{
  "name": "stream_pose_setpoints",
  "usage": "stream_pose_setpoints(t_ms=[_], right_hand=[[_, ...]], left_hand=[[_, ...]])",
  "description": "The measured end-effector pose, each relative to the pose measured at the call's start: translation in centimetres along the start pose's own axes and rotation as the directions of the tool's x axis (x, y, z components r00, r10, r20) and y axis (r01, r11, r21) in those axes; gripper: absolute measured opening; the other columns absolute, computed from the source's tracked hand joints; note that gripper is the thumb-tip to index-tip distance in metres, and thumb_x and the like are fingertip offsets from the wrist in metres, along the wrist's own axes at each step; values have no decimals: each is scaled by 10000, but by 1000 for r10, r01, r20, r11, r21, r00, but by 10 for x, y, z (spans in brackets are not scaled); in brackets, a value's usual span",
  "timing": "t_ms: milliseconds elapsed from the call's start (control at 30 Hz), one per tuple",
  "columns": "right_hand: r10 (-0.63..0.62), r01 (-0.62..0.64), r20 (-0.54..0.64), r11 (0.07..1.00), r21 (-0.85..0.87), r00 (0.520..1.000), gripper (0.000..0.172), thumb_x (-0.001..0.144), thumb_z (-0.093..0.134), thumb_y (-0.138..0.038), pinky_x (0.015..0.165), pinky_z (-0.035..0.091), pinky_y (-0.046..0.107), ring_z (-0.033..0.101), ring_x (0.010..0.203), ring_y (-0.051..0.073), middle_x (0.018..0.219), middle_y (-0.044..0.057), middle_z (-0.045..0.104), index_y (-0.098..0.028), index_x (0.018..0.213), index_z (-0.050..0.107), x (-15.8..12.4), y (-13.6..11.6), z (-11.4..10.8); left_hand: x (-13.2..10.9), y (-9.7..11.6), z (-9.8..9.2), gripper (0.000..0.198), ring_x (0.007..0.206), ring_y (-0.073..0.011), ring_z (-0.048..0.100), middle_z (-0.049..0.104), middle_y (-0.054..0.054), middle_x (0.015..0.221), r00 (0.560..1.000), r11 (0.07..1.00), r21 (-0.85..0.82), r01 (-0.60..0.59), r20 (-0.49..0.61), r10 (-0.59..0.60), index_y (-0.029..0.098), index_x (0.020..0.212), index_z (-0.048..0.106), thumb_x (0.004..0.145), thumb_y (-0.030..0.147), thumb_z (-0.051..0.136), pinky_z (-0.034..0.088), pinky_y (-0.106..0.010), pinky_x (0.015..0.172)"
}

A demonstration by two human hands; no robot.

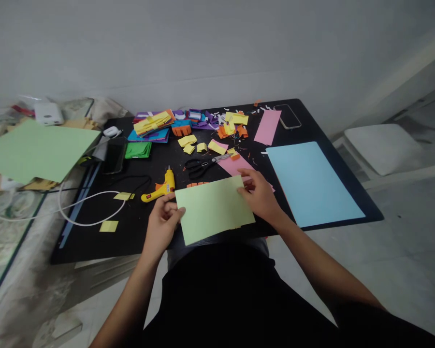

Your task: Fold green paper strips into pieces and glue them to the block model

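A light green paper sheet [215, 208] is held up at the table's front edge, spread between both hands. My left hand [163, 220] pinches its left edge between thumb and fingers. At the upper right corner, my right hand [259, 193] grips the same sheet. Just beyond the paper lie a yellow glue gun [163, 187], black-handled scissors [203, 166] and a pink paper strip [235, 165]. Part of an orange piece [196, 184] shows behind the sheet's top edge.
On the black table [94, 241], blue sheets [317, 183] lie right, a phone [289, 117] back right. Folded yellow papers [154, 123], green papers [138, 150] and scraps sit at the back. A white cable [90, 224] loops left; a white stool [382, 147] stands right.
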State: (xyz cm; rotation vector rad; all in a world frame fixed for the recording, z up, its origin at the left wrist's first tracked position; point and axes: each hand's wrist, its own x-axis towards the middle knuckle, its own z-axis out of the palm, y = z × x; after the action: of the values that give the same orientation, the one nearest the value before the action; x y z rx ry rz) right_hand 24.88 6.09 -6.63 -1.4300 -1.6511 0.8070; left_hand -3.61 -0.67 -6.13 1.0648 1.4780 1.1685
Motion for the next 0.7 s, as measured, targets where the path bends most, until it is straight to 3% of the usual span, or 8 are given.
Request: stream_pose_setpoints(t_ms=[67,167,267,433,500,567,700], right_hand=[[8,-8,-3,987,159,1000,481,828,662,-182,867,654,430,718,879,208,1233,120,706,-208,1309,646,7,-9,-5],[-42,52,-39,956,289,998,419,839,735,-257,924,647,439,741,916,206,1224,92,733,-228,1251,662,13,-24,-15],[-62,80,-74,958,276,995,331,852,775,-287,935,649,451,760,931,214,1170,76,766,-228,1169,701,13,-31,-25],[2,35,-141,965,260,990,266,855,832,-359,911,653,441,777,908,222,963,40,802,-232,1079,764,8,-19,-44],[68,-34,-103,953,300,992,270,926,762,-474,884,655,426,779,862,212,922,54,805,-223,1024,784,7,-14,-54],[108,-79,-65,937,342,992,393,975,666,-586,848,654,401,779,838,206,914,73,807,-215,999,795,7,-12,-64],[121,-89,-71,934,346,990,411,915,734,-612,833,647,381,774,838,207,925,67,808,-217,1011,793,6,-13,-69]], left_hand=[[-11,7,-6,295,455,-83,490,600,65,610,970,994,11,110,219,-109,195,1039,613,831,338,765,365,-182,429],[-35,11,-4,204,469,-105,584,688,1,664,783,956,156,250,549,-294,168,927,669,860,349,733,391,-188,410],[-60,7,11,189,598,-151,712,778,-67,886,649,922,241,304,655,-385,170,928,681,901,357,687,450,-202,437],[-82,-1,33,232,647,-158,722,763,-32,787,705,939,330,96,643,-298,191,965,692,1027,370,559,549,-254,583],[-81,-2,36,243,622,-155,709,771,-38,778,751,953,284,108,605,-266,185,962,689,1026,387,570,550,-256,578],[-79,-2,38,252,597,-156,701,770,-42,751,806,969,190,156,543,-236,176,968,686,1003,413,609,554,-255,559],[-71,4,44,307,552,-162,698,759,-41,686,902,971,-40,236,381,-203,163,970,658,924,462,712,568,-253,521]])
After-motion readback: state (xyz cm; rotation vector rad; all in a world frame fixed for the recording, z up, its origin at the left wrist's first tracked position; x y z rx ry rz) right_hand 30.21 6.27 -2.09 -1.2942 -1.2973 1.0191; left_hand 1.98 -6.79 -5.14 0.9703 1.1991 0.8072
